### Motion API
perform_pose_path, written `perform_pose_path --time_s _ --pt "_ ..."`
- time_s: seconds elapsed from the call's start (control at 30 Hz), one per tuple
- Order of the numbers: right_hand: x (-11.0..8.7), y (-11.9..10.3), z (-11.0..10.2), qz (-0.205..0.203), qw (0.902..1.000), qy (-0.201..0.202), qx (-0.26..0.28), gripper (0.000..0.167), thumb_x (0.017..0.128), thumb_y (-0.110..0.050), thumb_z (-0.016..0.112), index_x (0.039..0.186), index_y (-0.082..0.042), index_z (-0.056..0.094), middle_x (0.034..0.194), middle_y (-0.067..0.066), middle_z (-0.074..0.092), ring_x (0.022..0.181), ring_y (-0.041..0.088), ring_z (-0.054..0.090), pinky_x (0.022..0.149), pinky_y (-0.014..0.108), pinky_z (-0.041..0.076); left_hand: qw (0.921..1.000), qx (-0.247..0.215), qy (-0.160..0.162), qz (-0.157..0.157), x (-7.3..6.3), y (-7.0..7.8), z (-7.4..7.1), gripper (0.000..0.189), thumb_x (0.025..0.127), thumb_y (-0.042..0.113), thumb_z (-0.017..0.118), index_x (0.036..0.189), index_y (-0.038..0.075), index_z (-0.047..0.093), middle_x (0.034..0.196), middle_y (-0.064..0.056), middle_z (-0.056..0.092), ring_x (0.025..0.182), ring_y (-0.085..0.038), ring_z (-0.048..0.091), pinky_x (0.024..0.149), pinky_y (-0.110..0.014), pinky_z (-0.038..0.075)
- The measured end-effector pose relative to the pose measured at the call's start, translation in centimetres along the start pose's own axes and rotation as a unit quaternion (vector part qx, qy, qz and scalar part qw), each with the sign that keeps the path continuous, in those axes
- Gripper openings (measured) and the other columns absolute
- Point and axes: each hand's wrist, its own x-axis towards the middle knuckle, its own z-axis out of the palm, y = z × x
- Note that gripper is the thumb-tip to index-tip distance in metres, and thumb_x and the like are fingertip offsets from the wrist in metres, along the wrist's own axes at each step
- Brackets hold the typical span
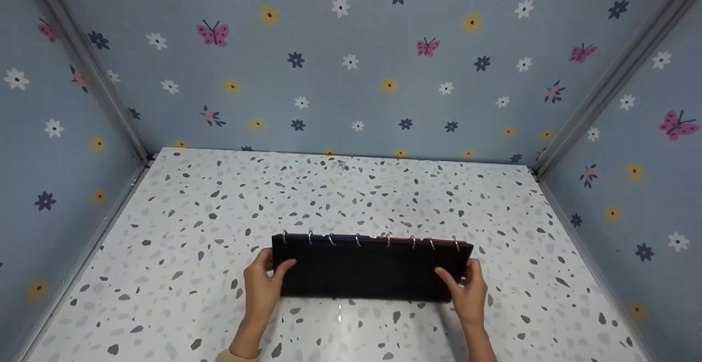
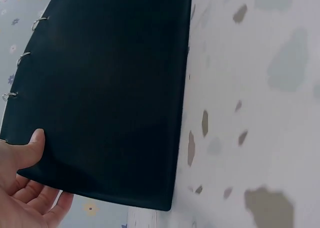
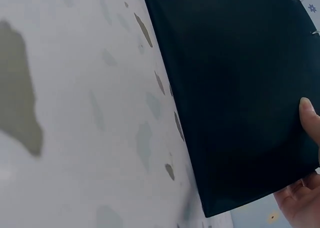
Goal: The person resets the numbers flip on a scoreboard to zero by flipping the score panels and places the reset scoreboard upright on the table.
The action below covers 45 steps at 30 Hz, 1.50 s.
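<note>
A wide black ring-bound book (image 1: 359, 271) stands tilted up on its long lower edge, with several metal rings along its top edge. Behind that edge show a thin blue strip (image 1: 329, 237) and a thin red strip (image 1: 422, 239). My left hand (image 1: 262, 282) grips the book's left end, thumb on the black face and fingers behind. At the right end, my right hand (image 1: 469, 290) holds it the same way. Both wrist views show the smooth dark cover (image 2: 105, 92) up close, thumbs pressed flat on it. The book's far side is hidden.
The book stands on a white speckled tabletop (image 1: 340, 197). Blue walls (image 1: 351, 38) printed with flowers and butterflies enclose it at the back, left and right. Grey metal posts (image 1: 90, 66) run up the back corners.
</note>
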Motion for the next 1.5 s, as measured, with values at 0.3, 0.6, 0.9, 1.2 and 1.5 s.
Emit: perform_pose_path --time_s 0.3,0.6,0.9,1.2,1.5 --pt "-0.9 -3.1 0.0 0.071 0.9966 -0.04 -0.014 0.048 0.064 -0.019 0.08 0.104 -0.006 0.056 0.078 0.005 0.059 0.064 0.012 0.051 0.054 0.02 0.042 0.9973 -0.005 -0.057 0.046 3.8 -1.6 -0.7 0.029 0.071 0.004 0.073 0.096 -0.003 0.058 0.076 -0.009 0.059 0.066 -0.02 0.057 0.062 -0.028 0.047" --pt "-3.3 -5.3 1.6 0.057 0.9978 -0.033 0.001 0.053 0.063 -0.022 0.081 0.108 -0.005 0.059 0.091 0.006 0.065 0.076 0.013 0.06 0.066 0.02 0.046 0.988 -0.003 -0.153 0.019 9.1 -2.8 -0.8 0.03 0.075 0.003 0.069 0.1 -0.005 0.055 0.085 -0.015 0.059 0.08 -0.027 0.057 0.071 -0.037 0.047" --pt "-5.2 -7.2 3.3 0.064 0.997 -0.001 -0.044 0.049 0.06 -0.027 0.082 0.097 -0.002 0.062 0.084 0.008 0.066 0.075 0.017 0.062 0.064 0.026 0.048 0.9749 0.029 -0.221 0.008 12.4 -3.2 -0.6 0.037 0.08 0.003 0.065 0.111 -0.009 0.048 0.09 -0.022 0.059 0.085 -0.034 0.055 0.074 -0.042 0.042" --pt "-4.5 -7.2 1.4 0.146 0.9819 -0.12 0.009 0.046 0.069 -0.024 0.077 0.103 -0.001 0.058 0.089 0.008 0.063 0.071 0.013 0.058 0.061 0.023 0.047 0.9844 0.058 -0.165 0.02 10.7 -3.0 0.4 0.049 0.083 0.009 0.063 0.123 -0.009 0.041 0.109 -0.025 0.051 0.099 -0.035 0.05 0.087 -0.044 0.037" --pt "-0.7 -5.5 -4.4 0.118 0.9348 -0.328 0.07 0.023 0.072 0.006 0.067 0.092 0.009 0.054 0.089 0.021 0.059 0.076 0.017 0.06 0.068 0.026 0.048 0.9941 0.053 -0.092 0.022 6.6 -0.7 1.4 0.059 0.083 0.014 0.064 0.129 -0.01 0.034 0.127 -0.027 0.037 0.118 -0.038 0.035 0.096 -0.045 0.027"
